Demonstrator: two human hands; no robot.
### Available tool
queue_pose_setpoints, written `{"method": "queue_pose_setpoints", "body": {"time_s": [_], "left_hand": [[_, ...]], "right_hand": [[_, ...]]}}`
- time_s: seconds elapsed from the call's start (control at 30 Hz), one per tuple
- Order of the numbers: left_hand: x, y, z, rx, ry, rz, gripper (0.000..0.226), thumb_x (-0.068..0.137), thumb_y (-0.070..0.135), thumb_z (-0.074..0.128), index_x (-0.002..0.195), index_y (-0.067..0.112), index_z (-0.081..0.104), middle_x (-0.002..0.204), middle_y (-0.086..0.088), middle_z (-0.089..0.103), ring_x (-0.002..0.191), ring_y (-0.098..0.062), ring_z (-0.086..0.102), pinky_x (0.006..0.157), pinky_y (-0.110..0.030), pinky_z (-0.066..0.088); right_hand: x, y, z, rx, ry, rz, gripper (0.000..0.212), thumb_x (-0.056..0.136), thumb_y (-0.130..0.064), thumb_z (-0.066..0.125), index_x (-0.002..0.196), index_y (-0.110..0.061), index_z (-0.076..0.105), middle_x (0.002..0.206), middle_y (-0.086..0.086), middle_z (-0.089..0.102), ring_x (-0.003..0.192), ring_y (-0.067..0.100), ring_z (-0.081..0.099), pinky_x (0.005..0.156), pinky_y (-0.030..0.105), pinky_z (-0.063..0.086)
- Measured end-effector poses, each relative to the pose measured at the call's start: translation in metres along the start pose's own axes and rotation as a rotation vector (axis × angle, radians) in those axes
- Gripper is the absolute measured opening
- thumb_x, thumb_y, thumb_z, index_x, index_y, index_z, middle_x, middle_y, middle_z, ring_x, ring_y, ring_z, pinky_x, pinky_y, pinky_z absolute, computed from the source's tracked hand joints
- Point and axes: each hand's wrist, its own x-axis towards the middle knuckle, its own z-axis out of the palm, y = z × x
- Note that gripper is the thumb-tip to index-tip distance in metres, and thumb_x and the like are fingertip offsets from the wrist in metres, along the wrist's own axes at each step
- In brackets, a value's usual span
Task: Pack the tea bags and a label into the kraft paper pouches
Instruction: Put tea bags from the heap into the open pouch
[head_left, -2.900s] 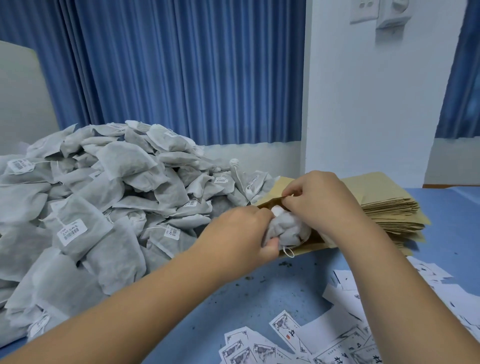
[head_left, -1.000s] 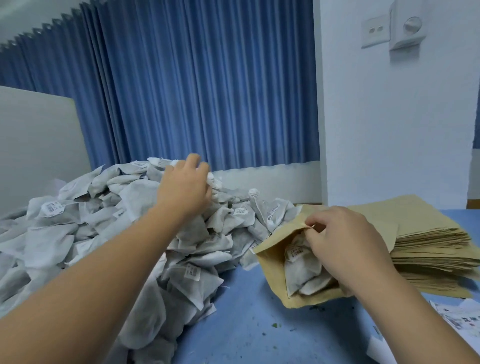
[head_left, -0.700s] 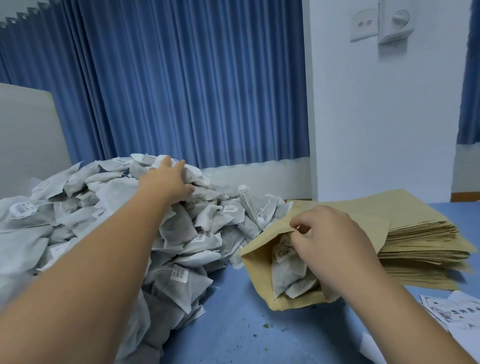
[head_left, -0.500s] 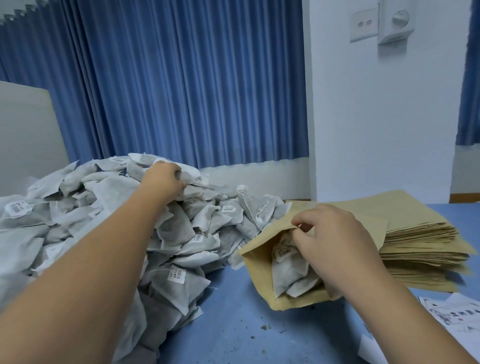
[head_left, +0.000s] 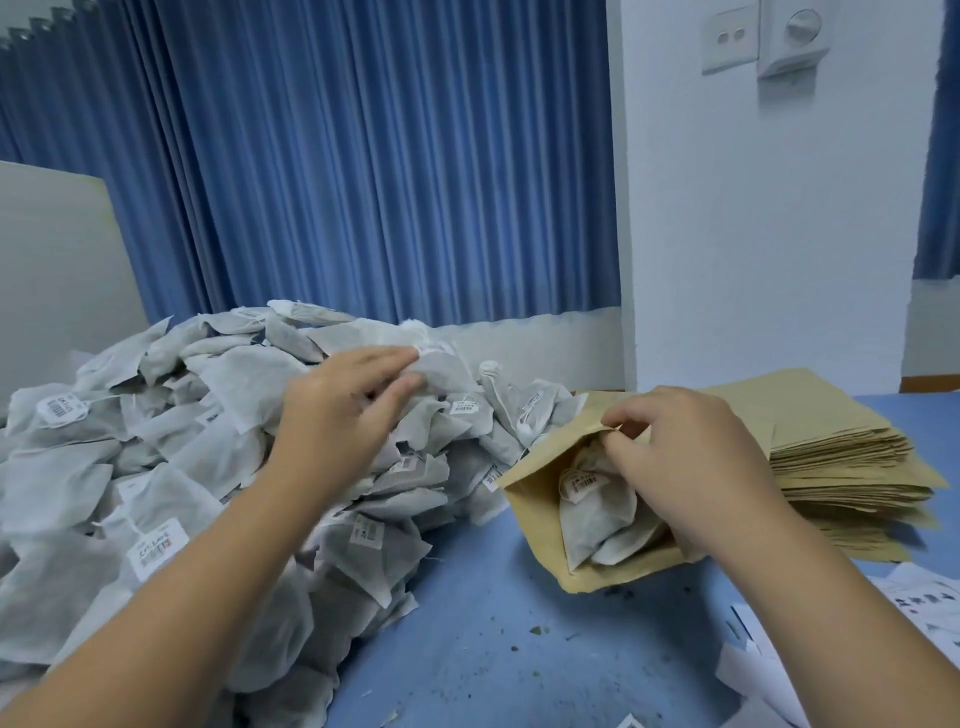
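Fingers of left hand lie straight on tea bags (right hand pinches pouch rim).

L hand on tea bags; R hand pinches pouch rim.

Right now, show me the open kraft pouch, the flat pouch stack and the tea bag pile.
open kraft pouch (head_left: 535, 525), head view, front wall
flat pouch stack (head_left: 810, 410), head view, top sheet
tea bag pile (head_left: 228, 379), head view, upper bag

tea bags heaped left | kraft pouch open, part-filled | labels right
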Motion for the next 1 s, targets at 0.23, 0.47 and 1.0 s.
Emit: {"method": "queue_pose_setpoints", "body": {"time_s": [0.23,0.47,1.0], "left_hand": [[-0.081,0.067,-0.001,-0.271,0.037,0.206,0.024,0.087,0.024,0.066,0.1,0.006,0.073,0.099,0.001,0.07,0.087,-0.008,0.065,0.079,-0.02,0.05],[-0.1,0.084,0.03,-0.274,-0.007,0.297,0.017,0.087,0.019,0.071,0.092,0.003,0.075,0.089,-0.004,0.069,0.078,-0.016,0.064,0.069,-0.028,0.052],[-0.052,0.126,0.077,-0.133,-0.706,-0.178,0.022,0.088,0.034,0.047,0.081,0.018,0.061,0.08,-0.001,0.064,0.077,-0.024,0.059,0.068,-0.037,0.052]], "right_hand": [[0.001,0.003,-0.001,0.024,-0.002,0.002,0.011,0.079,-0.026,0.062,0.078,-0.033,0.071,0.081,-0.014,0.066,0.08,0.016,0.06,0.07,0.033,0.052],[0.001,0.003,0.0,0.018,-0.031,0.008,0.012,0.08,-0.028,0.063,0.083,-0.036,0.072,0.083,-0.015,0.066,0.08,0.013,0.059,0.068,0.029,0.049],[0.004,0.002,-0.005,-0.005,0.023,0.018,0.02,0.083,-0.022,0.059,0.092,-0.031,0.074,0.098,-0.006,0.067,0.092,0.022,0.061,0.079,0.036,0.051]]}}
